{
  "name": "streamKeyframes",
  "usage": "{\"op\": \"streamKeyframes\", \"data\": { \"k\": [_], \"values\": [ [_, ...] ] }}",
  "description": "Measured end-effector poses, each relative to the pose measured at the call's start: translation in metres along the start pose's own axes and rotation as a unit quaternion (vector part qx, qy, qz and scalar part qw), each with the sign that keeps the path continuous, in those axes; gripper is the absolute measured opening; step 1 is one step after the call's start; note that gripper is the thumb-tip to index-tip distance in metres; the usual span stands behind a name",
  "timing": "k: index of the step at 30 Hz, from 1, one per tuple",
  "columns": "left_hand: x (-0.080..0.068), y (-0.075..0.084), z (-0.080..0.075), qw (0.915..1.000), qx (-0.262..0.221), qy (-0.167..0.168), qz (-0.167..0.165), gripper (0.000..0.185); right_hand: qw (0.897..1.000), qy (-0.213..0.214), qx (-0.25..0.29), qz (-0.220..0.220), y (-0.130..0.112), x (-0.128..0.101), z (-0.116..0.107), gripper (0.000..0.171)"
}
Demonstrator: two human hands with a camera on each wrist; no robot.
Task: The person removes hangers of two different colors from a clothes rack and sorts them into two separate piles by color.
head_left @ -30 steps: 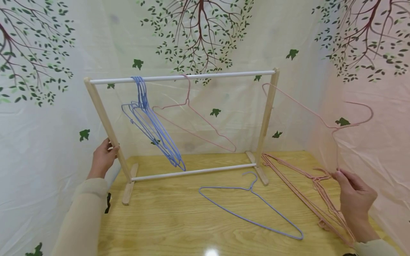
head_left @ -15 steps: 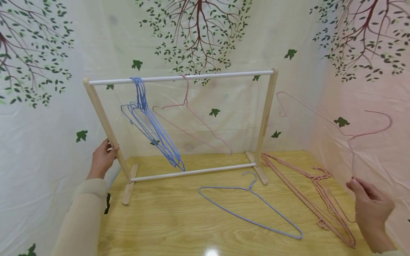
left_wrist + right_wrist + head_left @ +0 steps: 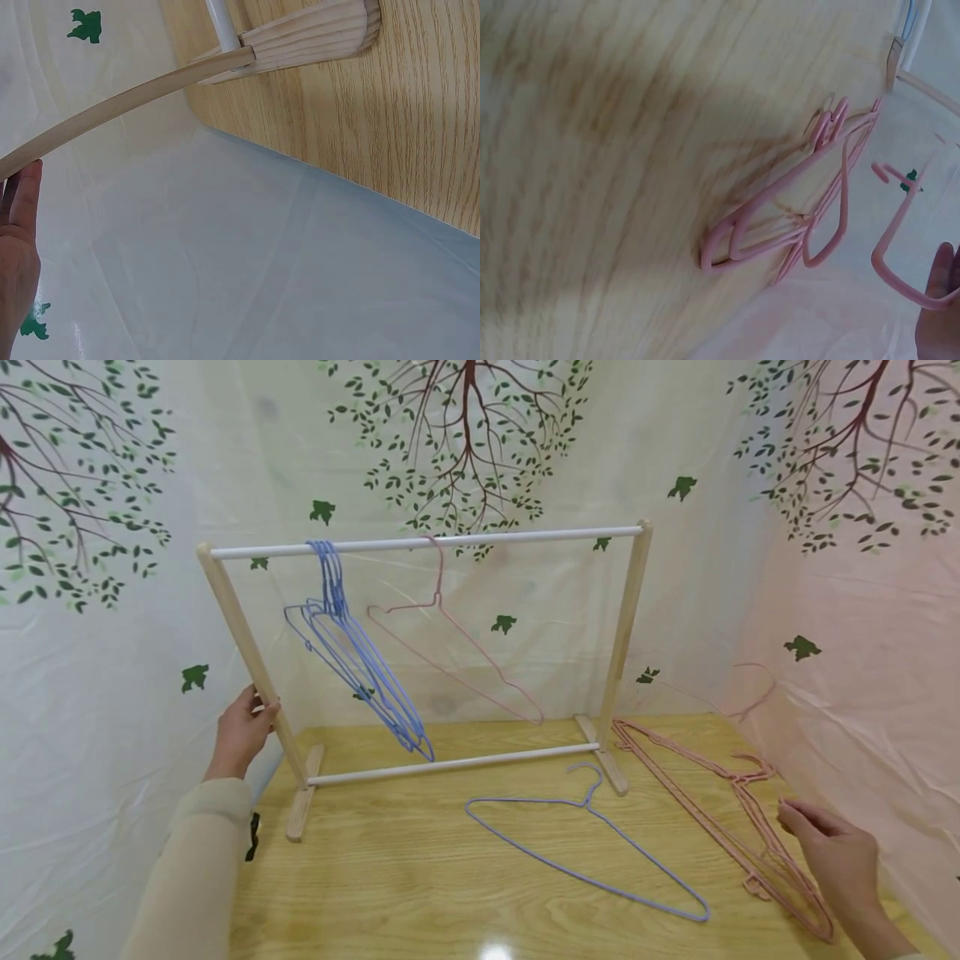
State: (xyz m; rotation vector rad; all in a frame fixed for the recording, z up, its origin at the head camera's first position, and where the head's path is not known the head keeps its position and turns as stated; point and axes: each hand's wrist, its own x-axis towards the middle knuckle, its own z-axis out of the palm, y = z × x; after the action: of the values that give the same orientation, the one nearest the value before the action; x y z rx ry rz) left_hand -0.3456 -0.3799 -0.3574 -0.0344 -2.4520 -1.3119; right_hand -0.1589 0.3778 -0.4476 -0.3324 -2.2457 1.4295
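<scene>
My left hand (image 3: 243,727) grips the left wooden post of a small clothes rack (image 3: 240,633), fingers behind it and thumb in front. At the right, my right hand (image 3: 836,852) pinches a pink hanger (image 3: 891,278) by one part of its wire. In the head view this hanger is blurred and faint, its hook above the fingertips. Just left of that hand, several pink hangers (image 3: 738,779) lie stacked on the table. A blue hanger (image 3: 587,807) lies alone in front of the rack.
Several blue hangers (image 3: 333,603) hang bunched at the left of the white top bar (image 3: 510,537). One pink hanger (image 3: 437,601) hangs near its middle. Printed sheeting surrounds the wooden table (image 3: 375,868) at the back and sides.
My right hand went right, then back left and lower, and the pink hanger in it has swung down. The hanging pink hanger sways slightly. My left hand has stayed on the post.
</scene>
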Motion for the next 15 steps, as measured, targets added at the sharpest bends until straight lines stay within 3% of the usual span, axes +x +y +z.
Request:
{"op": "streamKeyframes", "data": {
  "k": [4,6,10,12,15],
  "values": [
    [0.000,0.001,0.000,1.0000,0.000,-0.001,-0.002,0.055,0.996,-0.058,-0.024,0.057,0.002,0.006,-0.004,0.039],
    [0.001,0.000,0.000,1.0000,-0.001,-0.002,-0.002,0.055,0.993,-0.081,-0.027,0.077,0.005,0.010,-0.006,0.038],
    [0.001,-0.001,0.000,1.0000,-0.002,-0.001,0.000,0.055,0.993,-0.081,-0.020,0.082,0.014,0.018,-0.006,0.022],
    [0.002,-0.002,0.001,1.0000,-0.002,0.000,0.001,0.055,0.993,-0.077,-0.029,0.079,0.019,0.021,-0.006,0.029],
    [0.002,-0.003,0.001,1.0000,0.000,0.001,0.001,0.055,0.990,-0.074,-0.088,0.076,0.025,0.028,-0.007,0.052]
  ]
}}
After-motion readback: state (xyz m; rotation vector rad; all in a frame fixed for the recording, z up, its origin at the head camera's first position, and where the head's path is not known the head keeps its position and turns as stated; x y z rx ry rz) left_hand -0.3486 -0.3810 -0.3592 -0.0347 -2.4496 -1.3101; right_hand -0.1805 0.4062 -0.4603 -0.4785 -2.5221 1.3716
